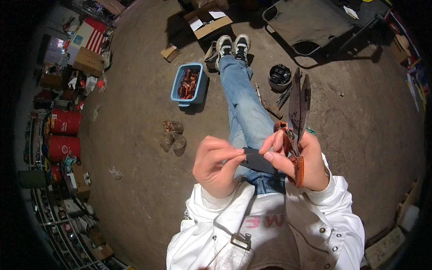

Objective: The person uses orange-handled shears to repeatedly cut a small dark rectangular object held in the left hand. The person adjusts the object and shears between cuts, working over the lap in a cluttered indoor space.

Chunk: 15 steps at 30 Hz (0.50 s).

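Observation:
My right hand (300,158) grips large rusty shears (298,108) by their orange handles, blades pointing up and slightly apart. Its thumb and forefinger also pinch one end of a small flat black piece (258,161). My left hand (217,165) pinches a thin wire at the near end of that black piece. Both hands are held over my lap, above my outstretched legs in blue jeans (242,101).
A blue tub (177,85) of copper-coloured scrap stands left of my legs. Small coppery lumps (172,136) lie on the dirt floor. A round black container (279,76) and loose tools lie right of my legs. Red drums (64,122), boxes and clutter line the left; a folding cot (310,22) stands far right.

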Each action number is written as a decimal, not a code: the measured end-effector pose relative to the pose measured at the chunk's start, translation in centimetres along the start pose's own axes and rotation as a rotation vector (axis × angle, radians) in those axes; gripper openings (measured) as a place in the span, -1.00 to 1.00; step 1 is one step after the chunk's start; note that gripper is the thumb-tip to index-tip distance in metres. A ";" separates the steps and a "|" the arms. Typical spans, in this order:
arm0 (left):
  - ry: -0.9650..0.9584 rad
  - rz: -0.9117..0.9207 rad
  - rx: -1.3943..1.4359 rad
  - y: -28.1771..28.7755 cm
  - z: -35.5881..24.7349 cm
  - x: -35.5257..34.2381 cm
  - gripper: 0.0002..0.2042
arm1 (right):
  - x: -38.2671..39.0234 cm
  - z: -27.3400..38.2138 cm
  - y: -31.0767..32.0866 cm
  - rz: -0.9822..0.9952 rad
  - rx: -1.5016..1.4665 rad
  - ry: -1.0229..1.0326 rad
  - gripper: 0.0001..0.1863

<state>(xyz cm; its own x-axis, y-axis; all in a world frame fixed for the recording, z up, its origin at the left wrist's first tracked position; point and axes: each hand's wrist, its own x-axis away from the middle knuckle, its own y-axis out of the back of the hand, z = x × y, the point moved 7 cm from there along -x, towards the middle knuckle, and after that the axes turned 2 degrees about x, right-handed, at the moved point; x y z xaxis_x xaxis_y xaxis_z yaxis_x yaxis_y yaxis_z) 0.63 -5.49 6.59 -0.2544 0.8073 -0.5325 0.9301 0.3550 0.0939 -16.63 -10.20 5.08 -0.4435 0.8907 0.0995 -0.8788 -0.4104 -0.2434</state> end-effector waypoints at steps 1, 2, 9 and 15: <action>0.015 -0.003 0.016 0.0 0.1 0.1 -0.82 | 0.0 0.0 0.0 0.010 0.001 0.003 -0.82; 0.021 -0.004 0.037 0.0 0.2 0.1 -0.83 | 0.0 0.0 -0.1 0.021 0.003 0.016 -0.82; 0.036 0.034 0.075 -0.3 0.5 0.2 -0.85 | -0.1 -0.4 -0.3 0.049 -0.018 0.010 -0.79; 0.076 0.049 0.160 -0.4 1.0 0.5 -0.89 | 0.1 -0.6 -0.3 0.046 -0.055 0.020 -0.80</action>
<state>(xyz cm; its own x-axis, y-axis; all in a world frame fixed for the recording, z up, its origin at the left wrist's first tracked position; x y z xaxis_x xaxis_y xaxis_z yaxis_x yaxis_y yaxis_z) 0.42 -5.69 5.44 -0.2209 0.8571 -0.4653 0.9707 0.2395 -0.0197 -16.30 -9.91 4.60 -0.4788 0.8753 0.0676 -0.8464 -0.4399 -0.3002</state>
